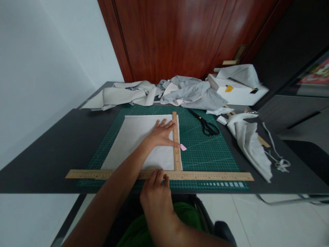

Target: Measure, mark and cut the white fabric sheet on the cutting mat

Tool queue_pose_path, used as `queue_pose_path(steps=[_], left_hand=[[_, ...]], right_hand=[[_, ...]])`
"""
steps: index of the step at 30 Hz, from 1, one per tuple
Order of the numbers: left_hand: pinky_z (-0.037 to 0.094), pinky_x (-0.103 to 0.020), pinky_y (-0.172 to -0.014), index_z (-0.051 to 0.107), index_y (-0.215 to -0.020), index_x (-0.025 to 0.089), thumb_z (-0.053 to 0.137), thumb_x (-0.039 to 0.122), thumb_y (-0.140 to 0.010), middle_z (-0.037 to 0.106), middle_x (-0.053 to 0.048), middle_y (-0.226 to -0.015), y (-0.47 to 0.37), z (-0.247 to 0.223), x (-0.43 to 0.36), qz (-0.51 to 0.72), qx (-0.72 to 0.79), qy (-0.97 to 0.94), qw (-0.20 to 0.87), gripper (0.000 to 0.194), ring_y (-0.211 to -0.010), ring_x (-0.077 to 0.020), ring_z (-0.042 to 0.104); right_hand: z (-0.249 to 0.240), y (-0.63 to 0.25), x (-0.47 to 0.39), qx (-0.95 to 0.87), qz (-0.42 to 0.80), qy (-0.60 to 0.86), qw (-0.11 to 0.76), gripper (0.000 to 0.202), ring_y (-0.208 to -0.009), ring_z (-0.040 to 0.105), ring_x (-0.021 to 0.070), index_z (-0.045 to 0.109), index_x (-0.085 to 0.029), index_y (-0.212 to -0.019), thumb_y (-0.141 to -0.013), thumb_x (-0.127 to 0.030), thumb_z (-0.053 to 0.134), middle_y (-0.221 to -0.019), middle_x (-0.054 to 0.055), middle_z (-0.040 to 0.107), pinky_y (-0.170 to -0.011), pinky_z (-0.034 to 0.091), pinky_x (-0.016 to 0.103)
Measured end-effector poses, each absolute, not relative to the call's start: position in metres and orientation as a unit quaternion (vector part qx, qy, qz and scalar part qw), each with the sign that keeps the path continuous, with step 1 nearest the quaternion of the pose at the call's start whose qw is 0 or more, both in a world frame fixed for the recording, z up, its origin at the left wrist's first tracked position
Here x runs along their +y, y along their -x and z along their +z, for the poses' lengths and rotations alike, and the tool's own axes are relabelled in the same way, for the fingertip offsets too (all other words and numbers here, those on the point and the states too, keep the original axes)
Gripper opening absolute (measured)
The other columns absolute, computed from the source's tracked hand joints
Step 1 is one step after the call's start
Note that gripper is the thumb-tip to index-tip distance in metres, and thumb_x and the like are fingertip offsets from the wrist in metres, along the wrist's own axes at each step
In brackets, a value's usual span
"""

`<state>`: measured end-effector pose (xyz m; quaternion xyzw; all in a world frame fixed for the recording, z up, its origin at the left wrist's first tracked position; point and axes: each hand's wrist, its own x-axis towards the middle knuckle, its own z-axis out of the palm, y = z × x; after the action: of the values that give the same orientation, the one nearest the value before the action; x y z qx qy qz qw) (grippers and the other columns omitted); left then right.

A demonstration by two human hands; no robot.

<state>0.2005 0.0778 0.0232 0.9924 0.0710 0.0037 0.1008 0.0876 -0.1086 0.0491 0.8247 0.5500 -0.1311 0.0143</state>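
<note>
My left hand (163,134) lies with spread fingers across the white cloth (136,137) and the short wooden ruler (177,157). This ruler runs away from me along the cloth's right side. At my left thumb's tip is a small pink piece (183,147), perhaps tailor's chalk; I cannot tell whether the thumb touches it. The long wooden ruler (210,176) lies crosswise along the cloth's near edge, meeting the short ruler's end. My right hand (156,188) has its fingers curled together on the long ruler, at its middle. Its thumb is hidden.
A green cutting mat (205,154) lies under the cloth on the dark table (51,147). Black-handled scissors (205,125) rest on it. Crumpled grey fabric (192,92) and a white box (239,91) stand at the back. More white cloth (246,140) with cords lies right.
</note>
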Motion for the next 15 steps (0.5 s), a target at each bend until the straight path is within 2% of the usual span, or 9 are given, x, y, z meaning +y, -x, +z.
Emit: queue_pose_path(steps=[8, 15], left_hand=[[0.0, -0.062, -0.128, 0.026, -0.166, 0.022, 0.056, 0.095, -0.07, 0.018, -0.01, -0.174, -0.2, 0.0269, 0.0774, -0.003, 0.068, -0.992, 0.108, 0.124, -0.16, -0.0437, -0.002], [0.003, -0.062, -0.128, 0.026, -0.166, 0.024, 0.058, 0.095, -0.069, 0.02, -0.01, -0.173, -0.1993, 0.0287, 0.0774, -0.007, 0.068, -0.991, 0.114, 0.124, -0.16, -0.0438, 0.008]], right_hand=[[0.0478, -0.0861, -0.1063, 0.557, -0.151, -0.816, 0.043, 0.05, -0.137, 0.054, 0.0481, 0.052, 0.012, -0.144, -0.098, -0.003, 0.036, -0.145, 0.04, 0.052, -0.104, 0.053, 0.062], [0.0455, -0.0856, -0.1066, 0.559, -0.131, -0.818, 0.022, 0.046, -0.133, 0.059, 0.0464, 0.06, 0.009, -0.138, -0.097, -0.001, 0.042, -0.14, 0.039, 0.056, -0.1, 0.056, 0.061]])
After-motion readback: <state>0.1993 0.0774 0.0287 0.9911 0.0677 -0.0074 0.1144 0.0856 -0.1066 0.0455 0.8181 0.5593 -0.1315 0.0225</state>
